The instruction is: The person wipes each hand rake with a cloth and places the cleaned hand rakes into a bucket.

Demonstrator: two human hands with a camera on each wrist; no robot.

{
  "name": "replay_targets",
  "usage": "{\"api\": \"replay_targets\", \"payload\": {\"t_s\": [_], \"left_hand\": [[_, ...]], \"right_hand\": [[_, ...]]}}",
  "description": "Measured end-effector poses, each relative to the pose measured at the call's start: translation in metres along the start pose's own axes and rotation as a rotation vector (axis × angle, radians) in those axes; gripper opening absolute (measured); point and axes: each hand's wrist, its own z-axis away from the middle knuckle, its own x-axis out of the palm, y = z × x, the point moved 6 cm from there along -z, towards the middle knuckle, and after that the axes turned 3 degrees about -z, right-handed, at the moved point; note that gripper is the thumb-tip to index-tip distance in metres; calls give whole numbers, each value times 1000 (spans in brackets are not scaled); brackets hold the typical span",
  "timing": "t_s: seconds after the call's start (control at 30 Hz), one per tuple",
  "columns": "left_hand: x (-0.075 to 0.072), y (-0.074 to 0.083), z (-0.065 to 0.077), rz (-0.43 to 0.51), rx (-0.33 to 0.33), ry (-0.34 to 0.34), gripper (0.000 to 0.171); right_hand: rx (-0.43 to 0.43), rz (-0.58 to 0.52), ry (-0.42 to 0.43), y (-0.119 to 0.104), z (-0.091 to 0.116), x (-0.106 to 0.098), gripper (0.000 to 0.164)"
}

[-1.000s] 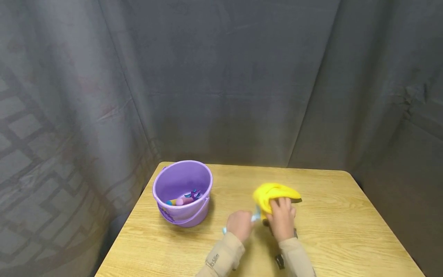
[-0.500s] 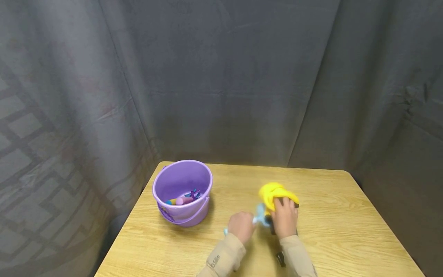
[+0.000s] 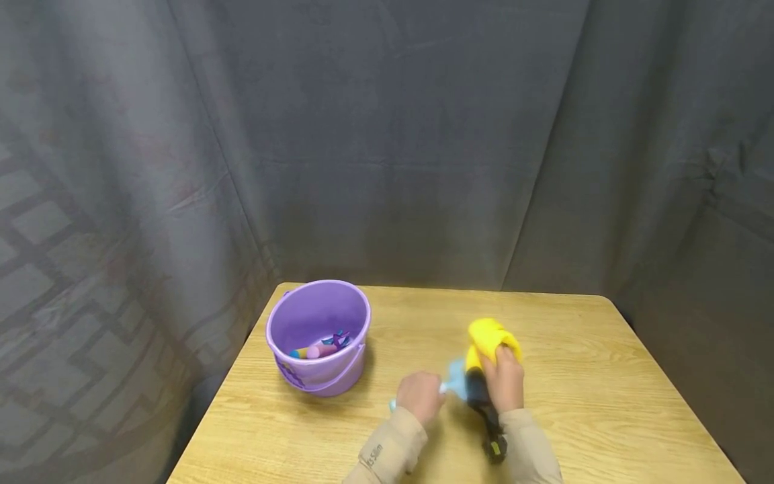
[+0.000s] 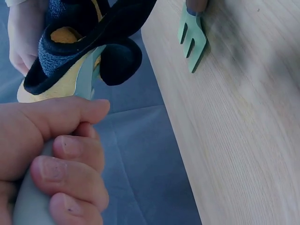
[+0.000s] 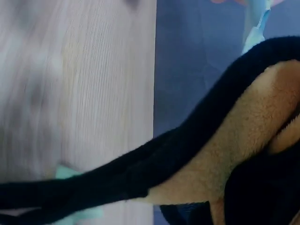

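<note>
My left hand point(image 3: 419, 394) grips the handle of a pale blue hand tool point(image 3: 457, 380), whose broad head points right. In the left wrist view, the thumb lies along the handle point(image 4: 33, 204) and the fingers curl round it. My right hand point(image 3: 506, 383) holds a bunched cloth point(image 3: 491, 336), fuzzy yellow on one side with dark fabric and a black border. A dark end of the cloth hangs toward the front of the table. The tool's head overlaps the cloth's folds point(image 4: 51, 56), which partly hide it.
A purple bucket point(image 3: 308, 314) stands at the left of the wooden table point(image 3: 417, 309), with a pink and yellow stick point(image 3: 320, 351) and purple-blue pieces point(image 3: 338, 339) inside. In the left wrist view, a small green fork point(image 4: 192, 40) with a brown handle lies on the table. Grey curtains hang behind.
My right hand has turned and shifted slightly right, bunching the yellow cloth more tightly and exposing its dark end. More of the tool's head shows. My left hand stays nearly in place.
</note>
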Motion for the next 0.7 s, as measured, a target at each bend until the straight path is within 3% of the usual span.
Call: {"api": "replay_targets", "payload": {"t_s": [0.27, 0.4, 0.53, 0.7], "left_hand": [[-2, -10, 1, 89, -45, -28, 28], [0, -15, 1, 149, -68, -52, 30], [2, -18, 1, 207, -87, -53, 31], [4, -19, 2, 289, -112, -46, 30]], "right_hand": [[561, -362, -47, 28, 1, 0, 22], [767, -617, 19, 38, 4, 0, 19], [880, -923, 152, 42, 9, -1, 12], [880, -1192, 338, 43, 14, -7, 18]]}}
